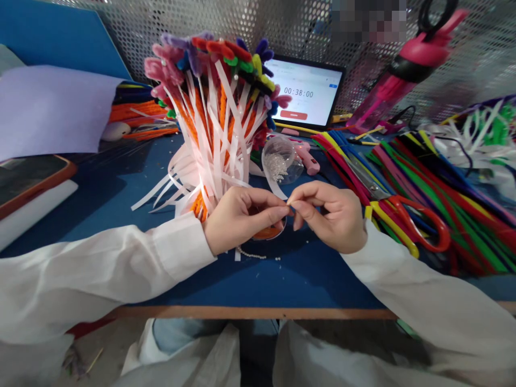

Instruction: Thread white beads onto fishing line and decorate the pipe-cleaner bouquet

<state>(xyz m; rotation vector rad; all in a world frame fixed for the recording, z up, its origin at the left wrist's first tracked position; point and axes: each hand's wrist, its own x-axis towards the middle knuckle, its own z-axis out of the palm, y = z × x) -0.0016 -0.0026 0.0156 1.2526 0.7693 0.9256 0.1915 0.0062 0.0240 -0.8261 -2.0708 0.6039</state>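
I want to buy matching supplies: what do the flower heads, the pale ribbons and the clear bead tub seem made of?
Flower heads: probably pipe cleaner, matte; the pile looks fuzzy. Pale ribbons: perhaps satin or plastic; flat strips with a faint sheen. Clear tub: likely plastic, glossy; beads show through and it glints. Glass is possible.

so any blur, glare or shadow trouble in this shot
In the head view, left hand and right hand look fairly sharp, but the tiny item between them is too small to identify; same head view, white ribbons at far right look blurred; head view again, the tablet screen glows yet its timer reads clearly, and shadows darken the blue tabletop.
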